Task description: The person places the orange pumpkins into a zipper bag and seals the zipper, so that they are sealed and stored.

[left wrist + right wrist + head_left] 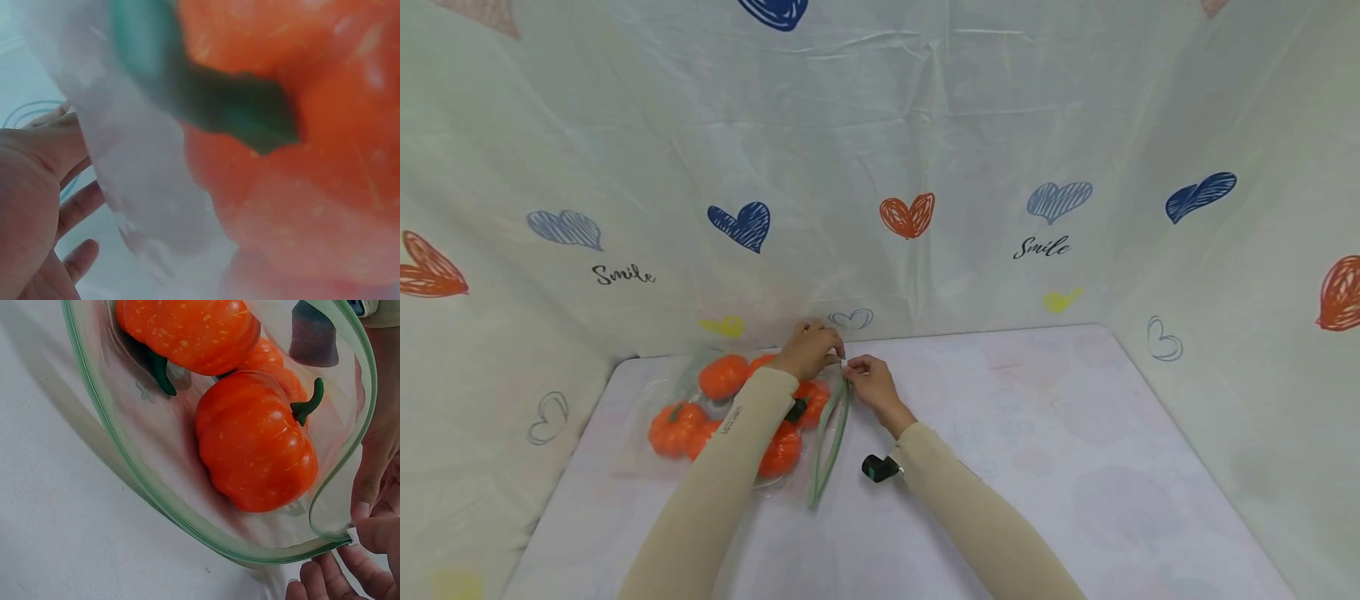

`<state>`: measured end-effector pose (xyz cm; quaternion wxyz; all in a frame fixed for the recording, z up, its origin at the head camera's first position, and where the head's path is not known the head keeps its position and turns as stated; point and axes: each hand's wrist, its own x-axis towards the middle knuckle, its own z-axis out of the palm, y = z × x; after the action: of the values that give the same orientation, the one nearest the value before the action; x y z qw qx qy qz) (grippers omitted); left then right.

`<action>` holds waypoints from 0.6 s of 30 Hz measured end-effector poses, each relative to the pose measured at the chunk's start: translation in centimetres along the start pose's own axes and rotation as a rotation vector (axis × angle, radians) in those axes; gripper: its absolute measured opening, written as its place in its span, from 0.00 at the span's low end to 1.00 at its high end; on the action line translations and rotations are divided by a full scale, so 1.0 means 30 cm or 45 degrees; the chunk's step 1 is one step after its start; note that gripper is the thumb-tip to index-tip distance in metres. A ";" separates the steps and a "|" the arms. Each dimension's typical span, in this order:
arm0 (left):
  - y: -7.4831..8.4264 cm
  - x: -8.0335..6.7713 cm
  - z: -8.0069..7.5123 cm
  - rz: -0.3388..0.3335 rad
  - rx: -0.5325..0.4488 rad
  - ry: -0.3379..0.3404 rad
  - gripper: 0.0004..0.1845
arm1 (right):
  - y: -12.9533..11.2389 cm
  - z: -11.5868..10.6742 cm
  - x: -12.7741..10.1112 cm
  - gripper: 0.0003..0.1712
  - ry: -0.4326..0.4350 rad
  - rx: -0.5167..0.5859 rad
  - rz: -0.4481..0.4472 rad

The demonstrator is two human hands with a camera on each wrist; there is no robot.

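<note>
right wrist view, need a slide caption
Both hands pinch the corner of an open zip bag holding orange toy pumpkins.

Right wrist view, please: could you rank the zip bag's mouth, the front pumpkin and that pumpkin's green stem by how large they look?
1. Zip bag's mouth: its green rim loops across most of the frame.
2. Front pumpkin, inside the bag.
3. Its green stem, smallest.
The pumpkin lies inside the mouth's loop, so nearness hardly affects this order.

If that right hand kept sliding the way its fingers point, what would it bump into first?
Probably the left hand: the right hand points left at the bag corner both pinch. Depth is unclear, but they look nearly touching.
</note>
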<state>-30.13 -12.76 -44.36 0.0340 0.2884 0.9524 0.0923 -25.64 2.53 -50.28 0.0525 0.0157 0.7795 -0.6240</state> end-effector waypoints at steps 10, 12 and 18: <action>-0.006 0.002 -0.001 0.036 0.039 0.016 0.03 | 0.009 0.005 0.010 0.10 0.059 -0.010 -0.017; -0.008 0.001 -0.002 0.057 0.060 0.027 0.03 | 0.010 0.006 0.010 0.09 0.062 -0.003 -0.022; -0.014 0.001 0.004 0.104 0.148 0.055 0.03 | 0.006 0.004 0.004 0.09 0.064 -0.016 -0.072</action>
<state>-30.37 -13.07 -44.55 -0.0072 0.3265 0.9441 0.0442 -25.73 2.44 -50.48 0.0152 0.0090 0.7845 -0.6199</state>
